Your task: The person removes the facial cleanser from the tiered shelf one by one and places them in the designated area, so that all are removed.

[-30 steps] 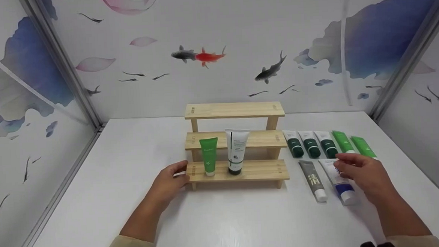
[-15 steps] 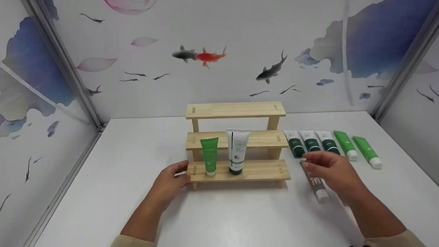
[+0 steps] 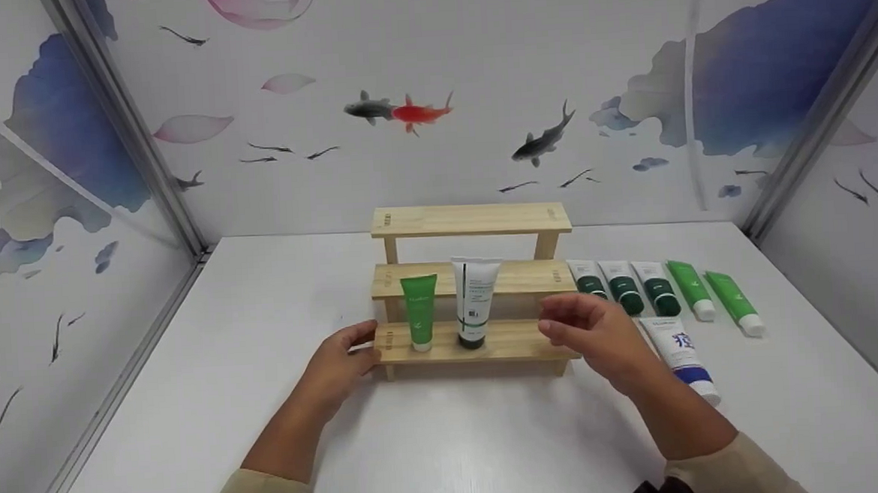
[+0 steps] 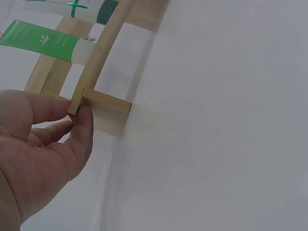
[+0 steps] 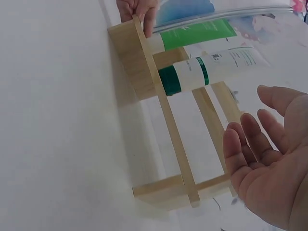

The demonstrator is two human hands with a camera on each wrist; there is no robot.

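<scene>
A three-tier wooden display rack [image 3: 471, 221] stands in the middle of the head view. On its lowest tier, a green squeeze tube [image 3: 419, 311] and a taller white squeeze tube [image 3: 476, 297] stand upright on their caps. My left hand [image 3: 338, 366] pinches the left end of that tier between thumb and fingers, as the left wrist view shows at the board's end [image 4: 79, 103]. Over the tier's right end hovers my right hand [image 3: 598, 336], fingers loosely bent, holding nothing. In the right wrist view this hand [image 5: 274, 163] is apart from the rack.
Right of the rack, several tubes lie on the white table [image 3: 449, 441]: white-and-dark-green ones [image 3: 655, 289], two green ones [image 3: 735, 302] and a white-and-blue one [image 3: 679, 350]. My right hand and forearm hide the grey tube's spot. Printed walls enclose the table's back and sides.
My right hand has moved left, from above the white-and-blue tube, past the grey tube, to the rack's right end. The left hand keeps its hold, and both standing tubes stay put.
</scene>
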